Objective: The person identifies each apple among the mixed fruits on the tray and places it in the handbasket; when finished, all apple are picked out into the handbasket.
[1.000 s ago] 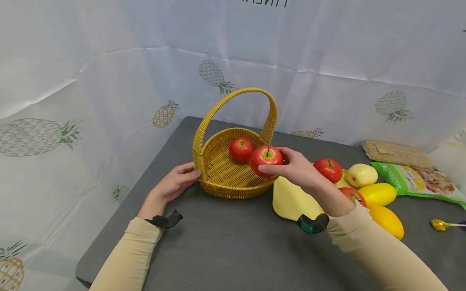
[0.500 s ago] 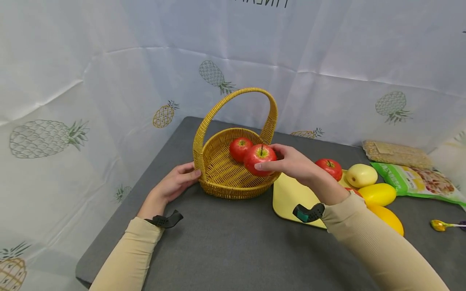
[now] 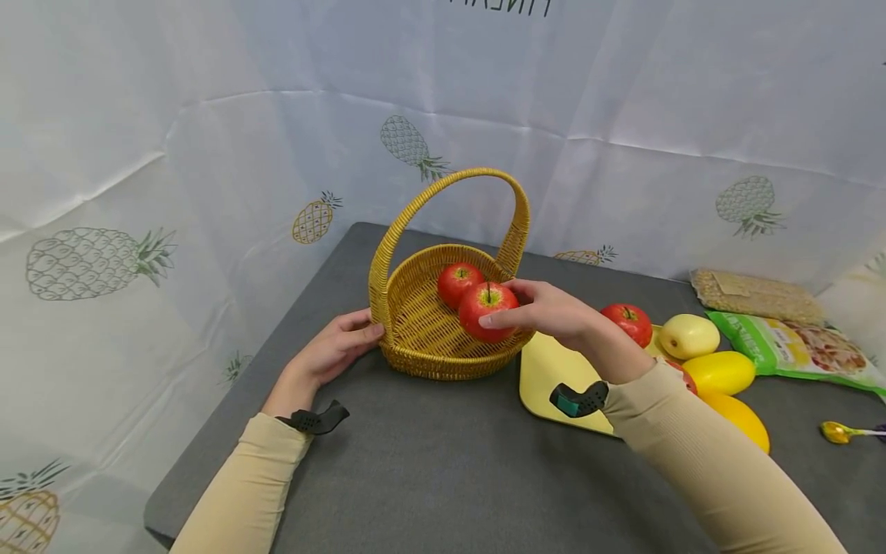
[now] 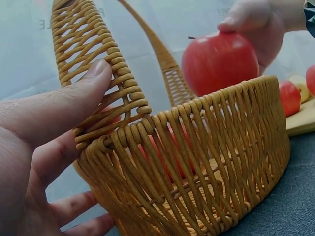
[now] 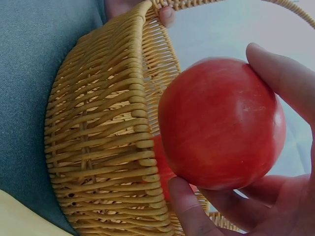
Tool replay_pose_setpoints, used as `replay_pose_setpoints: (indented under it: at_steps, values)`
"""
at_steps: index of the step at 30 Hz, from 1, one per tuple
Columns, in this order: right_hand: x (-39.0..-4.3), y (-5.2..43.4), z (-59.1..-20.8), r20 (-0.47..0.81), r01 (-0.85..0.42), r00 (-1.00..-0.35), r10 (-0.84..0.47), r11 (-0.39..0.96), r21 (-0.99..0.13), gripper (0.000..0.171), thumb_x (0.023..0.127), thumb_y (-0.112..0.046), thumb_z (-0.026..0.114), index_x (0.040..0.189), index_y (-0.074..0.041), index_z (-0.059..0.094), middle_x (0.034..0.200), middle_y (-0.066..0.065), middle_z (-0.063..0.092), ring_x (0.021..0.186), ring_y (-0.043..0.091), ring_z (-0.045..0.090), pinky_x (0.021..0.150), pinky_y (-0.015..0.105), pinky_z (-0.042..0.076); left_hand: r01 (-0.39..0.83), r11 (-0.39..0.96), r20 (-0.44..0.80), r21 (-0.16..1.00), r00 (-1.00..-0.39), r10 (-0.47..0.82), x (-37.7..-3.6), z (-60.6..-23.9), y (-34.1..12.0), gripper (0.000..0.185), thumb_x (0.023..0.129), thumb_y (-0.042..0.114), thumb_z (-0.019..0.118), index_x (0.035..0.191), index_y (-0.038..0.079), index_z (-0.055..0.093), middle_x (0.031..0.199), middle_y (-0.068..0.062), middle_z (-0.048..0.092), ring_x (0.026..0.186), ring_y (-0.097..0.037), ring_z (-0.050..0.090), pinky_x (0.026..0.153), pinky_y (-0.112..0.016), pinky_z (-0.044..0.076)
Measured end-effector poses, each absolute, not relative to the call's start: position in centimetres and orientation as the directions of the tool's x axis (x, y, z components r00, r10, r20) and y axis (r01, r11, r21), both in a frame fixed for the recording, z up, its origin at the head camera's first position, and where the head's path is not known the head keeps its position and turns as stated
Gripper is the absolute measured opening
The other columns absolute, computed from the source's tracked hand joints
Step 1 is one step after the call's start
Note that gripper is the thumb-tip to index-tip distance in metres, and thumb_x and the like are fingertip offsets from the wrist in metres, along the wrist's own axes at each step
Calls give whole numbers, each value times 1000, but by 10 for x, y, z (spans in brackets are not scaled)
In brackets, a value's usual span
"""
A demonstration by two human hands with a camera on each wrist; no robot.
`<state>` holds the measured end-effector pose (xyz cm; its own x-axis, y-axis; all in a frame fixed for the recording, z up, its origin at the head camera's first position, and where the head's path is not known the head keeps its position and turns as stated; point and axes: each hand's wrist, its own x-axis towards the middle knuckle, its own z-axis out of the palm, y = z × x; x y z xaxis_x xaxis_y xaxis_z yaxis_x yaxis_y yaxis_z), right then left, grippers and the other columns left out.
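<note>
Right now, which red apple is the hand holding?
The apple with its stem up, gripped by the right hand over the basket rim; the others lie untouched.

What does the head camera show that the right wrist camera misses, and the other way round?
Only the head view shows the yellow cutting board, the fruit beside it, the snack packets and the left hand resting against the basket.

Only the right wrist view shows the apple's smooth underside and the fingers wrapped round it, close up.

Both show the right hand holding the red apple over the wicker basket.
</note>
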<state>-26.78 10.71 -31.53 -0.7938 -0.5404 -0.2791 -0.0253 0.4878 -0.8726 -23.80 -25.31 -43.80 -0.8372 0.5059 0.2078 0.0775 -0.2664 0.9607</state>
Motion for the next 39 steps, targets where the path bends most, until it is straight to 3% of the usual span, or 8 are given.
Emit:
replay_pose_setpoints:
  at_steps: [9,14,30,39]
  values:
    - [-270,100,-315,-297,-40,-763,-574,501,-865,74,90,-37,79,150,-11,44,139,12,52,126,31,48,103,51,47,74,-264,202,962,-842,500,-236,-436,-251,29,105,13,60,132,22,70,132,0,65,128,-23,56,106,-32,46]
    - [-272,95,-315,-338,15,-726,-599,478,-878,77,91,-33,77,153,-6,38,141,15,49,128,31,49,105,49,47,72,-260,198,963,-843,500,-235,-435,-251,30,105,12,59,132,22,69,133,0,64,129,-23,56,107,-33,46]
    - [-282,79,-316,-376,135,-700,-607,406,-904,62,93,-21,74,142,0,43,135,18,53,123,33,53,110,58,41,80,-271,213,959,-836,505,-235,-434,-251,30,105,12,61,132,21,69,132,0,65,127,-23,57,106,-33,46]
    - [-288,76,-316,-386,154,-695,-606,400,-904,60,95,-19,73,143,0,42,137,18,51,124,32,52,105,47,48,76,-259,202,963,-838,506,-235,-435,-251,29,105,15,62,132,21,69,133,-1,64,129,-24,55,108,-34,45]
